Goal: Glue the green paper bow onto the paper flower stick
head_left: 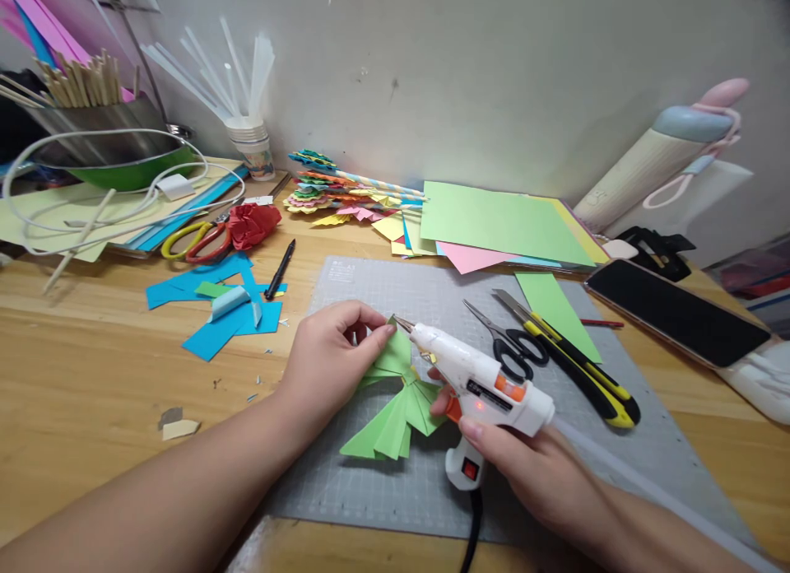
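Note:
My left hand (338, 347) pinches the upper edge of a green folded paper fan piece (386, 429), whose pleats spread out below over the grey cutting mat (346, 499). In my right hand (512, 458) is a white hot glue gun (478, 375) with an orange trigger, a red switch and a clear glue stick out of its back. Its metal nozzle is close to the paper by my left fingertips; whether they touch I cannot tell. Black-handled scissors (518, 351) and a yellow-and-black utility knife (573, 367) lie right of the gun.
Blue paper scraps (213, 334), a black pen (281, 268) and red-and-yellow-handled scissors (206, 239) lie at left. Paper flowers (346, 194) and green sheets (494, 219) lie along the wall. A phone (679, 309) rests at right. The gun's black cord (474, 524) runs toward me.

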`<state>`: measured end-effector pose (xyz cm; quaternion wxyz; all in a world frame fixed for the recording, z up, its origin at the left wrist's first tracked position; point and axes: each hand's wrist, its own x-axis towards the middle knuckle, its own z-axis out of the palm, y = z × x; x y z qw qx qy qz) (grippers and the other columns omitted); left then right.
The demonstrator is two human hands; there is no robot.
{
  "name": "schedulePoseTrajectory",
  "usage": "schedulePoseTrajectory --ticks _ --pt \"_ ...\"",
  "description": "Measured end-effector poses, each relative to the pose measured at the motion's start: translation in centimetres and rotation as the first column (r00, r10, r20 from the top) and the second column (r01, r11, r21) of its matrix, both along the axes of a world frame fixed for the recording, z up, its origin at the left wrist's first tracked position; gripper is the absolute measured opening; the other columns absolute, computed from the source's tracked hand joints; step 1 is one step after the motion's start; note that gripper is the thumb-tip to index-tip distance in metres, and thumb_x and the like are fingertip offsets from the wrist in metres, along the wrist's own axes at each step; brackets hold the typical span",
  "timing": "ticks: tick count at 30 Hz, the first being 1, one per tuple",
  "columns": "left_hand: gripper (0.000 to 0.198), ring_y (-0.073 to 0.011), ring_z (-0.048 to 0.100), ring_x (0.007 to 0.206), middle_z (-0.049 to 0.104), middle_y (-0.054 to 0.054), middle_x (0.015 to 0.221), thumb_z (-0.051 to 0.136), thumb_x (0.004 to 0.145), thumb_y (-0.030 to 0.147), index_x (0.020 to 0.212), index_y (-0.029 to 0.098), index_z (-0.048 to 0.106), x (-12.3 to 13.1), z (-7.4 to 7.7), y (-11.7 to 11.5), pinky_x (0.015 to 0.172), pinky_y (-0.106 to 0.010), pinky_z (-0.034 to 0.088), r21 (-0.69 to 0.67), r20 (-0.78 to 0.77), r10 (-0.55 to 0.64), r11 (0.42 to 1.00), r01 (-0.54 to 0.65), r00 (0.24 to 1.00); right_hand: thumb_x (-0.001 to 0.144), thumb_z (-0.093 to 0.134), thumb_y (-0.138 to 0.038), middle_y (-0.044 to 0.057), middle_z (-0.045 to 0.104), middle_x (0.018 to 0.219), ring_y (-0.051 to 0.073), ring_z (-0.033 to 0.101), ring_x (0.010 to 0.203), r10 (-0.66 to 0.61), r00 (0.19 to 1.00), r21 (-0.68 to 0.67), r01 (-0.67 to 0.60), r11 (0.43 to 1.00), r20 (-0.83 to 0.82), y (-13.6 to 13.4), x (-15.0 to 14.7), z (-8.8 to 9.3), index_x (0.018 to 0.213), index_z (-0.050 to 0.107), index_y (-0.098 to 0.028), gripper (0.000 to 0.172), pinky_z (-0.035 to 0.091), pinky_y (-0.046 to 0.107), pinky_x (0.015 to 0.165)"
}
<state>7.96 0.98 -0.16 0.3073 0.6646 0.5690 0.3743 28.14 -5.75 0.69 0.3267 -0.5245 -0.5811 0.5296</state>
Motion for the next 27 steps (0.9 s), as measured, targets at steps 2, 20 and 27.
schedulePoseTrajectory --ticks 2,20,27 --pt "0.011 -0.0119 0.051 0.056 0.062 0.002 0.063 0.065 0.077 0.03 0.073 0.02 0.066 0.04 -0.05 0.04 0.052 -0.025 0.039 -0.003 0.002 0.001 1.0 -0.001 1.0 0.084 0.051 -0.031 0.007 0.062 0.093 0.022 0.062 0.082 -0.005 1.0 -0.008 0.005 1.0 0.008 0.0 0.0 -0.08 0.101 0.063 -0.023 0.022 0.055 0.034 0.07" --pt "0.01 -0.0116 0.051 0.056 0.062 0.002 0.063 0.065 0.077 0.028 0.073 0.02 0.067 0.06 -0.12 0.12 0.052 -0.024 0.039 0.034 -0.042 -0.015 0.999 0.016 0.999 0.085 0.05 -0.032 0.007 0.064 0.092 0.02 0.063 0.076 0.029 0.999 -0.014 -0.029 0.999 0.023 -0.01 0.2 -0.52 0.099 0.063 -0.024 0.02 0.057 0.033 0.068" --pt "0.008 -0.0111 0.051 0.056 0.062 0.002 0.063 0.065 0.077 0.025 0.072 0.02 0.067 -0.06 -0.07 0.1 0.052 -0.024 0.038 0.064 -0.075 -0.025 0.997 0.03 0.997 0.085 0.052 -0.036 0.008 0.067 0.096 0.024 0.065 0.079 0.014 1.0 -0.064 -0.014 0.998 -0.001 0.01 0.37 -0.48 0.102 0.066 -0.024 0.025 0.057 0.039 0.075"
